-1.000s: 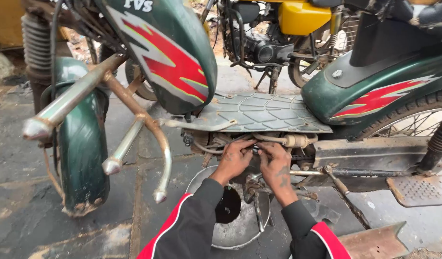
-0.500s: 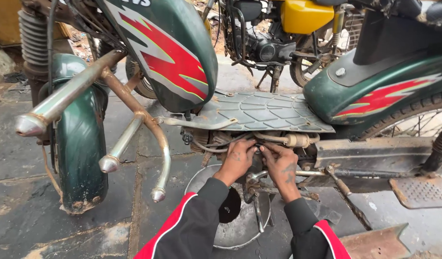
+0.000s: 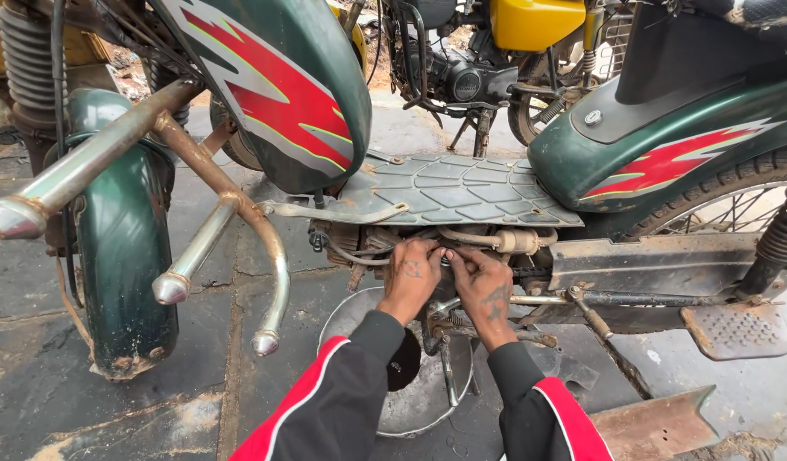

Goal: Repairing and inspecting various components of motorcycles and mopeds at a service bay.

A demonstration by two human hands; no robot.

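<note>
Green moped [image 3: 632, 154] fills the view, red and silver flash on its body panels. Its front mudguard [image 3: 124, 248] stands at far left, rusty crash bar [image 3: 231, 205] looping down in front of it. Ribbed footboard [image 3: 462, 189] spans the middle of the moped. Rear wheel [image 3: 735, 205] at right, spokes showing, with a foot peg plate [image 3: 735, 329] below it. A second bike with a yellow tank [image 3: 538, 21] stands behind the moped.

Under the footboard hang cables, a pale hose [image 3: 487, 239] and greasy engine parts, crowding the spot where the hands work. A round metal pan [image 3: 419, 384] lies on the stone floor directly below the footboard, a stand leg [image 3: 444, 367] crossing over it. A rusty flat plate [image 3: 658, 423] lies on the floor right of the pan.

Left hand [image 3: 410, 277] and right hand [image 3: 483, 286] are both up under the footboard, fingers curled narrow and pinching a small dark fitting [image 3: 445, 256] between them, just below the hose. What exactly the fitting is, cannot tell. Sleeves are black with red and white trim.
</note>
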